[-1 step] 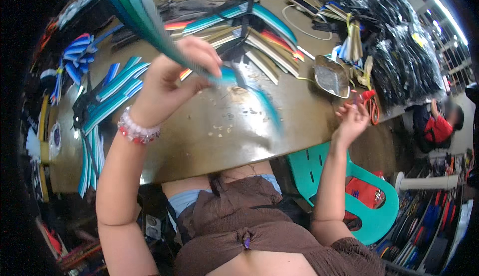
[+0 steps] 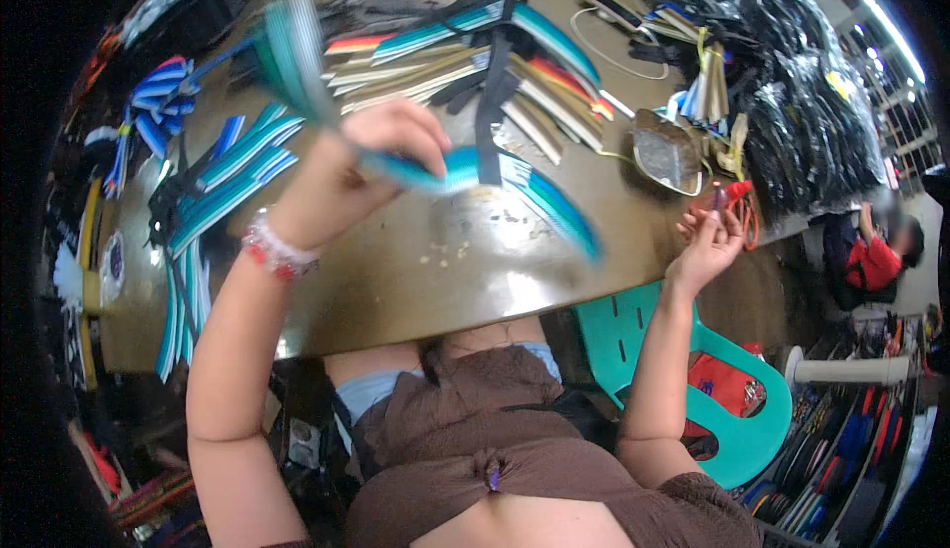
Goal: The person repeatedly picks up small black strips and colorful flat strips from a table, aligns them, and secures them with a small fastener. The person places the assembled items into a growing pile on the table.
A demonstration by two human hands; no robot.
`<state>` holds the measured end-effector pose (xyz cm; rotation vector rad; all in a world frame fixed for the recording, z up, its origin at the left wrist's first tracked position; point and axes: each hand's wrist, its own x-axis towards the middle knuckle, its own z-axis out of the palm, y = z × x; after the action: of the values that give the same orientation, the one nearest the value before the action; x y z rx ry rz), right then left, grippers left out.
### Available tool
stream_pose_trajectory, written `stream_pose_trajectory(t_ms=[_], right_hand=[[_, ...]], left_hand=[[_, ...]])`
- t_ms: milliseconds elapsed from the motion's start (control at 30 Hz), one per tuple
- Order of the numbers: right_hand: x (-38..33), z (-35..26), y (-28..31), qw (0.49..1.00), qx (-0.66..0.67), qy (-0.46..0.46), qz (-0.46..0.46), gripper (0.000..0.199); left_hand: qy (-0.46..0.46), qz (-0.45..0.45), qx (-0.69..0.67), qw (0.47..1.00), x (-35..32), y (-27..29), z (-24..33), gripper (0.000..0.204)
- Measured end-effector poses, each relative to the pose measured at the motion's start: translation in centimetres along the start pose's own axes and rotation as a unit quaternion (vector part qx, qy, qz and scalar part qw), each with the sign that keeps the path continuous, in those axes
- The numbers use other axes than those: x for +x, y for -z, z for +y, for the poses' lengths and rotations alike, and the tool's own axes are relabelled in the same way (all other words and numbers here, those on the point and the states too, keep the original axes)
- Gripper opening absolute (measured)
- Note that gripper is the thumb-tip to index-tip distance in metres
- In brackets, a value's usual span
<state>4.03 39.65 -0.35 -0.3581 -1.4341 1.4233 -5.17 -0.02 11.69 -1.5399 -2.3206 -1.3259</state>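
- Two bare hands work over a brown table (image 2: 396,291) crowded with woven straps.
- Left hand (image 2: 371,162), raised above the table's middle, is clenched around a teal striped strap (image 2: 435,170); the strap runs from about 11 o'clock of the hand, where it blurs upward, through the fist and down toward 4 o'clock, ending near the table's front edge.
- A beaded bracelet (image 2: 272,248) circles the left wrist.
- Right hand (image 2: 708,241) rests at the table's right edge, at about 3 o'clock from the left hand and well apart from it; its fingers curl loosely, and whether they grip anything I cannot tell.
- Red-handled scissors (image 2: 740,213) lie touching or just beside that hand's fingertips.
- A silver foil pouch (image 2: 665,157) sits at 11 o'clock of the right hand.
- A fan of mixed-colour straps (image 2: 475,63) lies at 12 o'clock on the table; blue and teal ones (image 2: 223,177) spread at 9 o'clock.
- Black plastic-wrapped bundles (image 2: 802,83) heap at 2 o'clock.
- A teal plastic chair (image 2: 643,350) stands below the right forearm.
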Motion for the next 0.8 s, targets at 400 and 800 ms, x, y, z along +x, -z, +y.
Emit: stream_pose_trajectory(t_ms=[400, 800], right_hand=[[-7.4, -7.1, -6.6, 0.967, -0.005, -0.058, -0.248, 0.017], [-12.5, -6.1, -9.8, 0.888, 0.054, -0.326, -0.320, 0.023]], left_hand=[[0.067, -0.100, 0.098, 0.988, -4.2, -3.4, -2.0, 0.018], [0.001, -0.120, 0.252, 0.960, -4.8, -8.1, -4.1, 0.013]])
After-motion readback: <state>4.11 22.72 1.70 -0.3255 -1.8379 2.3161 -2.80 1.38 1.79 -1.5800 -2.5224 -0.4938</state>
